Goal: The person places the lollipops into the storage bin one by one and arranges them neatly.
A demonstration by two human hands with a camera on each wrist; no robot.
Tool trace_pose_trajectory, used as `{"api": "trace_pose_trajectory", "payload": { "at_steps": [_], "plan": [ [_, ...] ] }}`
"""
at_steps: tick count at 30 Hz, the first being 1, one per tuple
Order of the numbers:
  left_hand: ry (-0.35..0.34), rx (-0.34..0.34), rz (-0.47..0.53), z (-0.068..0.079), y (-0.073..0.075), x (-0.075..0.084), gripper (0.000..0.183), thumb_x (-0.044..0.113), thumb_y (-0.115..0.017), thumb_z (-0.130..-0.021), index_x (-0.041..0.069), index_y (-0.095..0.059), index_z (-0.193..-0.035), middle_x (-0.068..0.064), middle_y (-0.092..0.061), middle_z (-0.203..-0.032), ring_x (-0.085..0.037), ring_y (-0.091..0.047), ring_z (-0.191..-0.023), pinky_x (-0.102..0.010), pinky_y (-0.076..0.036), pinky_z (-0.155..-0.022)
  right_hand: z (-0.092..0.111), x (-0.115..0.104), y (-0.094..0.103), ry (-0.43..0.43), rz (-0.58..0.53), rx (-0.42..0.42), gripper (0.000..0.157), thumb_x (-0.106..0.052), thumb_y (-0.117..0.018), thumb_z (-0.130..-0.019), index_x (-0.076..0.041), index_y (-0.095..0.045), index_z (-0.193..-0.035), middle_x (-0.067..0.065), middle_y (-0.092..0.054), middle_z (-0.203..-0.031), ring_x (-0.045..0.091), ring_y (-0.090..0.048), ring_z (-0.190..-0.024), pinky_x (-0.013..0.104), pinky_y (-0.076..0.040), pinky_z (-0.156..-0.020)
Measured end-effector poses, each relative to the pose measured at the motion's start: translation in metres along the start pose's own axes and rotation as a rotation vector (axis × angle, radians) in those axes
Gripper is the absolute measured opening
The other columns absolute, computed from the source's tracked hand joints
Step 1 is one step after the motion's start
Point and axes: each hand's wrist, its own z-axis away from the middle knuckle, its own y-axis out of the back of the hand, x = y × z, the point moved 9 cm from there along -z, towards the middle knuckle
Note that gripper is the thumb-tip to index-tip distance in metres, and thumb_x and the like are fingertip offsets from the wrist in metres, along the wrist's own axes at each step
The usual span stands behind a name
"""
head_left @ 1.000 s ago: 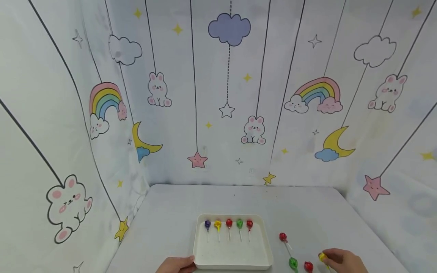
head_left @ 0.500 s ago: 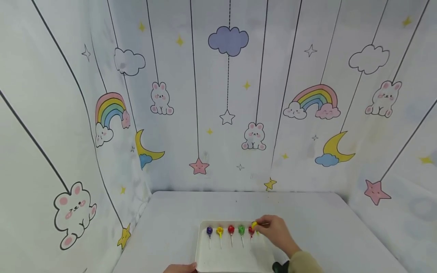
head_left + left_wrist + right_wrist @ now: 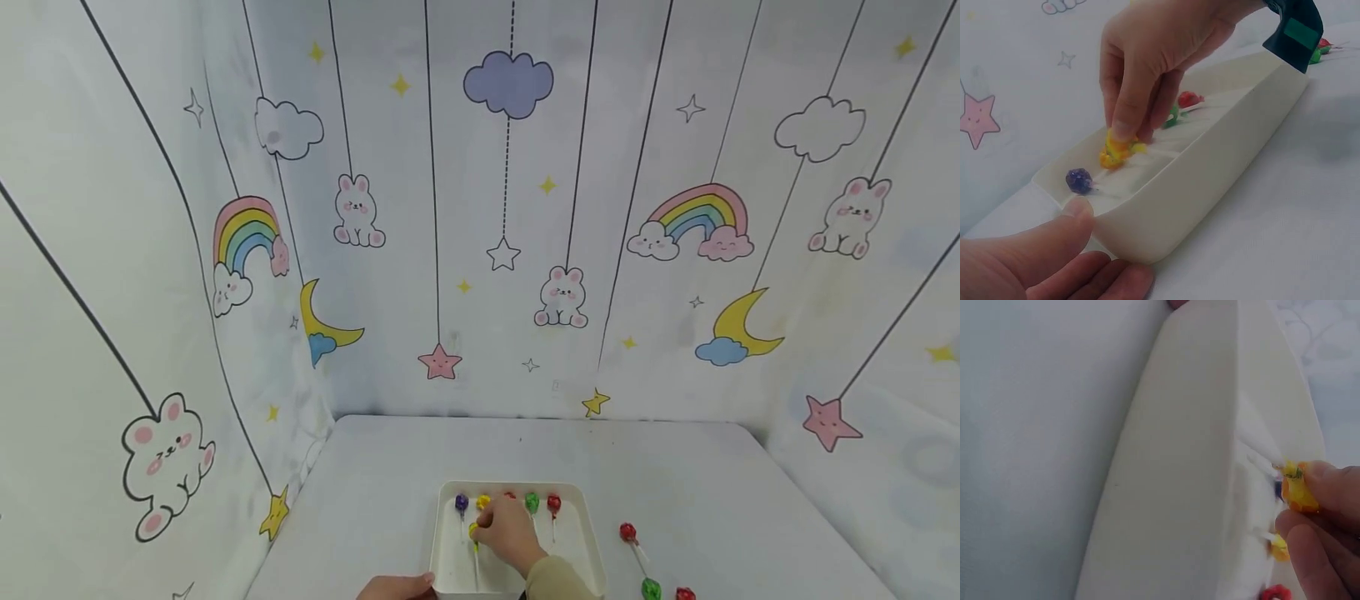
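My right hand (image 3: 512, 533) pinches a yellow-wrapped lollipop (image 3: 474, 530) by its head, over the left part of a white tray (image 3: 450, 571). Its stick points toward the near side. Along the tray's far side lies a row of lollipops: purple (image 3: 461, 502), yellow (image 3: 483, 502), red (image 3: 510, 496), green (image 3: 532, 502) and another red one (image 3: 553, 502). The right hand partly covers the middle red one. With thumb at the rim and fingers low against the outside, my left hand (image 3: 1054, 256) holds the tray's near left corner.
On the table right of the tray lie a red lollipop (image 3: 627, 532), a green lollipop (image 3: 651, 589) and another red one (image 3: 686, 593) at the lower edge of view. Patterned white cloth walls (image 3: 405, 250) enclose the table (image 3: 675, 475) at the back and sides.
The right hand has picked up the yellow lollipop from the table at right and carried it leftward across the tray, past the row's right end. The left hand stays at the tray's corner.
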Motion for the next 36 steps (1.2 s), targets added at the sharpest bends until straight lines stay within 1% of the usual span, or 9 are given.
{"api": "trace_pose_trajectory", "payload": {
  "at_steps": [3, 4, 7, 10, 14, 21, 26, 28, 36],
  "plan": [
    [0.006, -0.027, 0.023, 0.0, -0.001, -0.002, 0.056, 0.037, -0.069, -0.098, -0.013, -0.066, -0.122, -0.013, -0.077, -0.108, -0.027, -0.074, -0.108, -0.039, -0.061, -0.098, 0.003, 0.004, -0.008, -0.045, 0.01, -0.017, 0.009, -0.004, -0.086, -0.079, -0.007, -0.078, -0.078, -0.001, -0.072, -0.074, 0.011, -0.056, -0.066, 0.029, -0.054, -0.057],
    [0.006, -0.025, 0.026, 0.0, -0.001, -0.002, 0.056, 0.037, -0.069, -0.098, -0.013, -0.066, -0.122, -0.013, -0.077, -0.108, -0.027, -0.074, -0.108, -0.039, -0.061, -0.097, 0.004, 0.004, -0.009, -0.056, 0.016, -0.023, 0.009, -0.003, -0.086, -0.079, -0.006, -0.077, -0.077, 0.0, -0.072, -0.074, 0.011, -0.056, -0.066, 0.03, -0.054, -0.058],
    [-0.006, -0.002, 0.019, -0.001, 0.0, 0.0, 0.054, 0.035, -0.069, -0.098, -0.014, -0.066, -0.122, -0.013, -0.078, -0.107, -0.027, -0.075, -0.107, -0.04, -0.061, -0.097, 0.007, 0.005, -0.011, -0.069, 0.04, -0.019, 0.011, -0.001, -0.086, -0.078, -0.006, -0.076, -0.076, 0.001, -0.071, -0.074, 0.012, -0.056, -0.066, 0.031, -0.055, -0.058],
    [-0.002, 0.018, 0.011, -0.001, 0.0, 0.002, 0.053, 0.033, -0.068, -0.099, -0.015, -0.066, -0.121, -0.012, -0.078, -0.105, -0.027, -0.075, -0.105, -0.04, -0.061, -0.096, 0.01, 0.004, -0.012, -0.052, 0.089, 0.011, 0.015, -0.002, -0.086, -0.076, -0.008, -0.073, -0.071, -0.002, -0.069, -0.07, 0.01, -0.053, -0.063, 0.028, -0.05, -0.056],
    [0.007, -0.031, 0.047, 0.001, -0.002, 0.001, 0.053, 0.033, -0.068, -0.099, -0.014, -0.065, -0.123, -0.014, -0.077, -0.109, -0.027, -0.074, -0.108, -0.04, -0.06, -0.099, 0.014, 0.002, -0.015, -0.011, 0.137, 0.045, 0.021, -0.004, -0.087, -0.075, -0.011, -0.069, -0.066, -0.007, -0.062, -0.063, 0.008, -0.047, -0.059, 0.025, -0.042, -0.055],
    [0.016, -0.04, 0.049, 0.0, -0.002, -0.001, 0.056, 0.036, -0.07, -0.097, -0.013, -0.065, -0.124, -0.014, -0.077, -0.111, -0.027, -0.074, -0.109, -0.04, -0.06, -0.1, 0.016, -0.001, -0.017, -0.046, 0.173, 0.047, 0.024, -0.009, -0.088, -0.077, -0.014, -0.068, -0.066, -0.008, -0.058, -0.06, 0.009, -0.045, -0.058, 0.028, -0.042, -0.059],
    [0.005, -0.087, 0.066, 0.001, -0.006, -0.001, 0.055, 0.035, -0.066, -0.1, -0.014, -0.063, -0.126, -0.014, -0.076, -0.114, -0.027, -0.073, -0.111, -0.04, -0.059, -0.101, 0.016, -0.001, -0.017, -0.069, 0.167, 0.037, 0.021, -0.009, -0.087, -0.079, -0.013, -0.069, -0.069, -0.007, -0.058, -0.061, 0.011, -0.046, -0.06, 0.027, -0.041, -0.057],
    [0.005, -0.091, 0.068, 0.001, -0.007, -0.001, 0.054, 0.035, -0.066, -0.101, -0.013, -0.063, -0.126, -0.014, -0.076, -0.114, -0.026, -0.073, -0.111, -0.039, -0.059, -0.101, 0.017, 0.0, -0.018, -0.086, 0.154, 0.027, 0.018, -0.01, -0.087, -0.08, -0.012, -0.071, -0.072, -0.006, -0.058, -0.062, 0.012, -0.047, -0.061, 0.027, -0.041, -0.057],
    [0.006, -0.032, 0.025, 0.0, -0.004, 0.001, 0.053, 0.035, -0.066, -0.1, -0.013, -0.065, -0.123, -0.014, -0.077, -0.11, -0.026, -0.074, -0.108, -0.04, -0.06, -0.098, 0.016, 0.002, -0.018, -0.122, 0.125, 0.007, 0.012, -0.01, -0.087, -0.08, -0.008, -0.075, -0.081, -0.003, -0.064, -0.069, 0.014, -0.05, -0.066, 0.033, -0.051, -0.063]
  ]
}}
